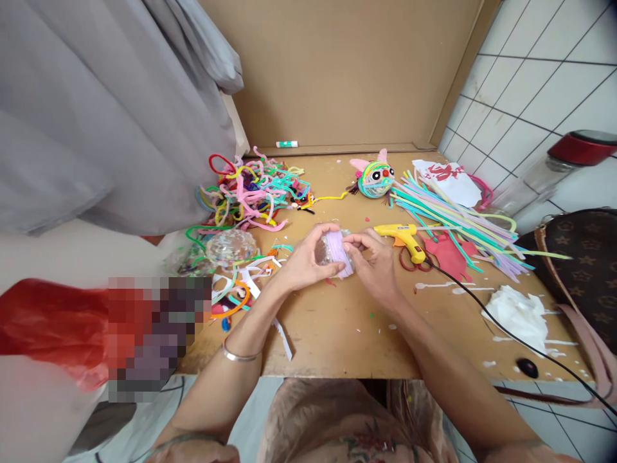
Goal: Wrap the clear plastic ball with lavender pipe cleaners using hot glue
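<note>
Over the middle of the table, my left hand (311, 260) grips a clear ball (322, 249) from the left, thumb below and fingers above. Rows of lilac pipe cleaner (338, 254) run in a band around its middle. From the right, my right hand (373, 260) has thumb and forefinger pinched against the lilac rows at the ball's upper right edge. My fingers hide part of the ball. Just right of that hand lies a yellow hot glue gun (402, 236), its cord trailing toward the lower right.
Tangled pipe cleaners (250, 190) and another clear ball (232, 247) are at left. A decorated ball with ears and eyes (376, 177) stands at the back. Straight pipe cleaners (463, 222), scissors (409, 262), red felt (450, 254), crumpled tissue (518, 315) and a brown bag (578, 270) are at right.
</note>
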